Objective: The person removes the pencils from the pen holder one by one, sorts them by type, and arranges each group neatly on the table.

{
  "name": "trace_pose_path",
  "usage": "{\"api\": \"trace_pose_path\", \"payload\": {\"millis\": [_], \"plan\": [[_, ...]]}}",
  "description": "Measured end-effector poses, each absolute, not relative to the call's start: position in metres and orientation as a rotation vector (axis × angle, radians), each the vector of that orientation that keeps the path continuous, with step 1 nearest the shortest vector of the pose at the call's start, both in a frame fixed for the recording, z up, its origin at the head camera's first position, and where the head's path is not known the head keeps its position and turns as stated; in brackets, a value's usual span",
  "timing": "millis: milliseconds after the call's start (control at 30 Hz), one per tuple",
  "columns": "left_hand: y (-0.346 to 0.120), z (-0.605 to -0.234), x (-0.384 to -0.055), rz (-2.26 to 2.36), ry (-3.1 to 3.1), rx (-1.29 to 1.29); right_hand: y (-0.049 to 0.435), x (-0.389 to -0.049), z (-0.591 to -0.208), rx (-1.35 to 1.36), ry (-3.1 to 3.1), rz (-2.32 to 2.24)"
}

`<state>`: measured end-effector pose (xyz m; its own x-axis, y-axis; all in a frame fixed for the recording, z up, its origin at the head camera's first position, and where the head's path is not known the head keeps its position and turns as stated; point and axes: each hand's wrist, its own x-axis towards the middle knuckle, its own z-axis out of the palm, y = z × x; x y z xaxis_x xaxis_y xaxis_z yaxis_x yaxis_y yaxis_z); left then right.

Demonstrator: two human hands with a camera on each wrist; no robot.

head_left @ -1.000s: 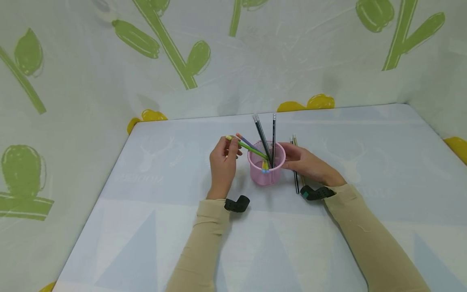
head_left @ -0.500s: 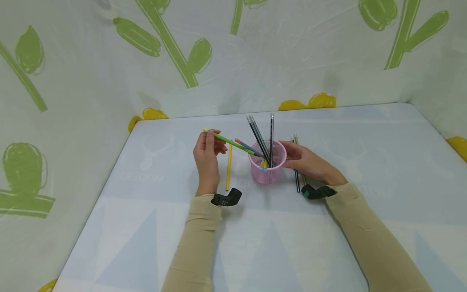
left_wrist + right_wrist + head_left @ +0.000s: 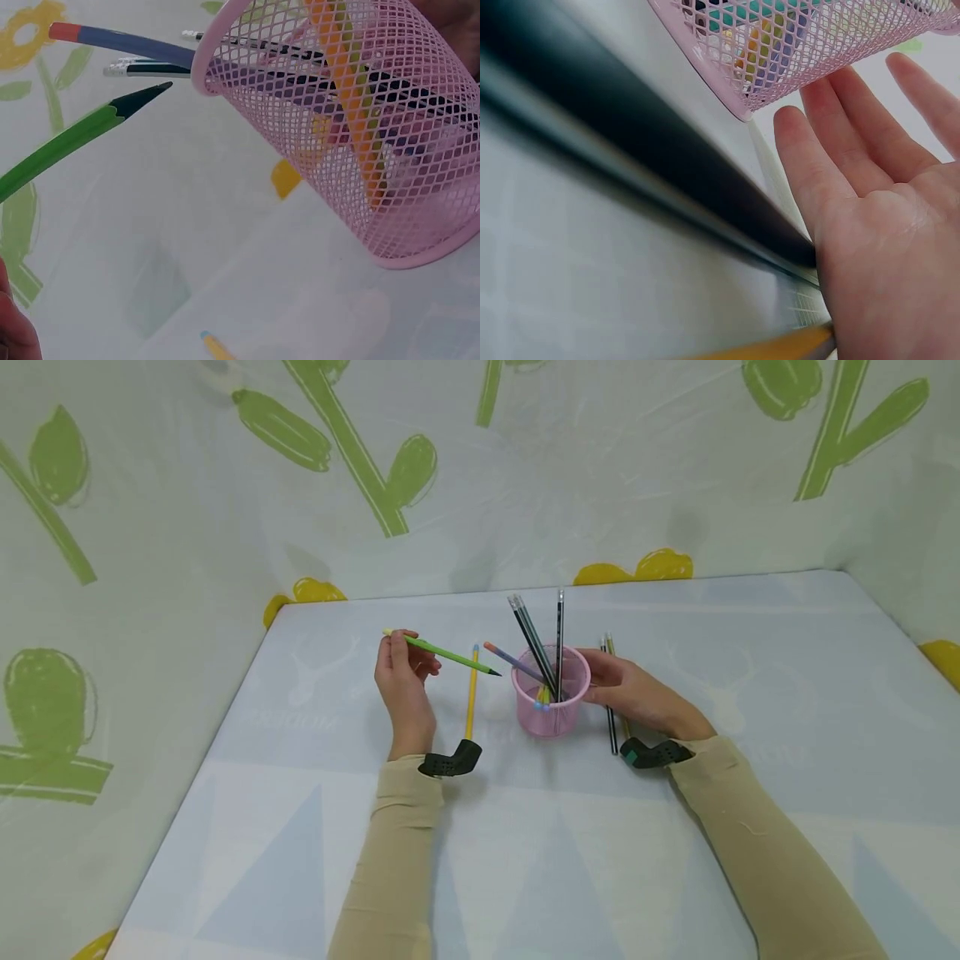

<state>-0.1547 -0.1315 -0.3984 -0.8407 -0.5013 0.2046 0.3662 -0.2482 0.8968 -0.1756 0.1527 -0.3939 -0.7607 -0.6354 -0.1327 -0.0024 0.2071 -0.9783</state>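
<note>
Cup [image 3: 547, 724] — pink mesh — stands on the table [image 3: 262, 827] between the two hands, its mouth upward. Clock hours here follow the head view. Left hand [image 3: 406, 693], at the cup's 9 o'clock, pinches the green pencil [image 3: 450, 655] between thumb and fingers. That pencil's dark tip points just past 3 o'clock, near the rim but apart from it, as the left wrist view also shows.

Right hand [image 3: 641, 696] is at the cup's 3 o'clock, fingers spread and mostly straight alongside the mesh; whether they touch it I cannot tell.

Inside the cup, the blue pencil [image 3: 517, 663] leans to 10 o'clock, its orange end out past the rim. Dark pencils [image 3: 528, 632] with pale ends lean to 11, and a black pencil [image 3: 560, 627] rises to 12. Short blue-tipped ends [image 3: 542, 697] sit low inside.

On the table, the yellow pencil [image 3: 472, 702] lies at 9 o'clock from the cup, running from 12 to 6 — the green one crosses above it. Two more pencils [image 3: 612, 731] lie side by side at 3 o'clock, partly under the right hand. Beyond, at 12, stands a wall [image 3: 540, 502] with green plant shapes.
</note>
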Motion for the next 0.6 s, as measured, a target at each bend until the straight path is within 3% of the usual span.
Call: {"api": "trace_pose_path", "payload": {"millis": [600], "plan": [[-0.1395,-0.4038,-0.1496,-2.268,-1.695,0.33,0.154,-0.1779,-0.3953,-0.542,2.001,-1.561]]}}
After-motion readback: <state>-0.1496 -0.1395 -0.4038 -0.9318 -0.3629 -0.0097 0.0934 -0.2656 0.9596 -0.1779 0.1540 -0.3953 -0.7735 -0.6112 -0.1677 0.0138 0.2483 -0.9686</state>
